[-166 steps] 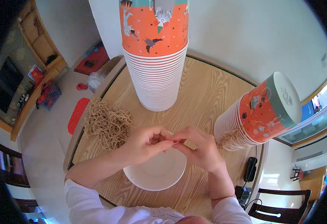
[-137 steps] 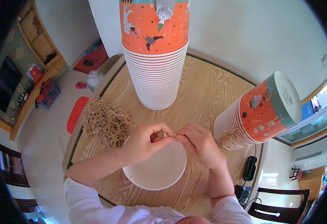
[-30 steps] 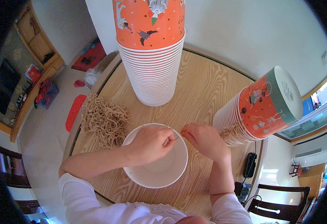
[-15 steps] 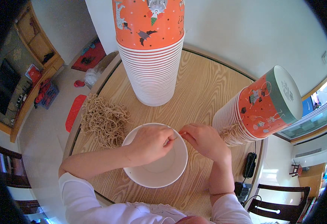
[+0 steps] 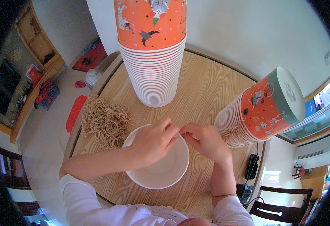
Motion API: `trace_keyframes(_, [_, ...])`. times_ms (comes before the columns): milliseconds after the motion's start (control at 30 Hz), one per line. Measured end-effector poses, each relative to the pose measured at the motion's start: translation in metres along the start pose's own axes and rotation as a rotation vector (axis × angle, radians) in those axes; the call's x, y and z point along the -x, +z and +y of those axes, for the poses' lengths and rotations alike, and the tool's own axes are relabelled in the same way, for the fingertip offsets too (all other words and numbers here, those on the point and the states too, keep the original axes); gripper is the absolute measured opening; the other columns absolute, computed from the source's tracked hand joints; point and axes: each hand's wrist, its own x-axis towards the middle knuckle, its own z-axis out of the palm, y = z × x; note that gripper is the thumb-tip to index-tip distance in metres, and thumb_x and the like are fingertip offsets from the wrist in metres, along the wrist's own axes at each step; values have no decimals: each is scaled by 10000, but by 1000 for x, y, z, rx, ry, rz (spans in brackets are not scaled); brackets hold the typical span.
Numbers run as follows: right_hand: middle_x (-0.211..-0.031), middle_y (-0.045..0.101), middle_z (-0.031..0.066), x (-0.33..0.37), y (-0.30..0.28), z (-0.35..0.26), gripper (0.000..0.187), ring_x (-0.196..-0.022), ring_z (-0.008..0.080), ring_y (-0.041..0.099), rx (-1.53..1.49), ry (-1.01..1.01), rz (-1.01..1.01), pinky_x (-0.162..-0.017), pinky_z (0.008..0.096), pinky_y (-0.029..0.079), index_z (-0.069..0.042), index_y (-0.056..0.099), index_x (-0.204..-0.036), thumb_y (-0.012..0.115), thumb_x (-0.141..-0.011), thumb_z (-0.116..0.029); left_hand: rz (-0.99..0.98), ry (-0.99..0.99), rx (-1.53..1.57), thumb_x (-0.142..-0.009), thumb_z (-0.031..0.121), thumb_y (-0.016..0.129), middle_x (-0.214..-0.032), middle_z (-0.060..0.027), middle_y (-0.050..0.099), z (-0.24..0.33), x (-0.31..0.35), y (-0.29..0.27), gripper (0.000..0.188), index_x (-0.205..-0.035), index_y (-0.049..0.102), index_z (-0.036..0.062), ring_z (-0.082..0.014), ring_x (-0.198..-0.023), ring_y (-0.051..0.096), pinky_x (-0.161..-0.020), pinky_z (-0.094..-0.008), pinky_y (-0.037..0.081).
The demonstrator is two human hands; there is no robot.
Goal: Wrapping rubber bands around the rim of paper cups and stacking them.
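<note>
A white-lined paper bucket (image 5: pixel 165 177) stands mouth up in front of me, close to the table's near edge. My left hand (image 5: pixel 153 141) reaches across its mouth, thumb and fingers pinched together by the far rim. Just outside that rim, my right hand (image 5: pixel 204 140) has its fingertips closed and meeting those of the left. Whatever lies between the fingertips is too small to make out. Left of the bucket sits a loose heap of tan twine (image 5: pixel 106 122).
A tall stack of nested paper buckets (image 5: pixel 150 71), orange on top, rises behind. To the right stands a shorter upside-down stack (image 5: pixel 261 103), orange and green, with twine strands (image 5: pixel 234 136) against it. A black adapter and cable (image 5: pixel 251 167) lie at the table's right edge.
The left hand's fingers have lifted and shifted slightly, staying pinched near the rim. The right hand has moved only a little. The bucket and the stacks have kept their places.
</note>
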Motion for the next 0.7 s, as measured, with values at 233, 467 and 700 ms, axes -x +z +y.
trace_keyframes(233, [-822,623,133,2,2,0,106,-741,285,618,7,100,128,-634,319,481,-10,599,-898,579,-803,-54,-83,6,-252,-760,133,611,-928,-155,539,-8,10,-10,292,-1019,535,21,-304,-751,613,-616,-398,504])
trace_keyframes(467, [-826,621,111,5,1,-14,95,-732,236,617,35,54,109,-612,298,477,-11,600,-893,592,-808,-51,-408,-194,444,-777,300,651,-788,-135,642,-23,19,-23,306,-917,644,28,-240,-723,629,-616,-352,480])
trace_keyframes(700, [-824,625,100,-1,6,-26,89,-723,211,615,-30,-44,137,-615,294,475,-14,603,-895,591,-808,-23,-462,-335,801,-796,348,651,-702,-33,622,-28,7,6,315,-913,669,55,-106,-621,568,-549,-261,429])
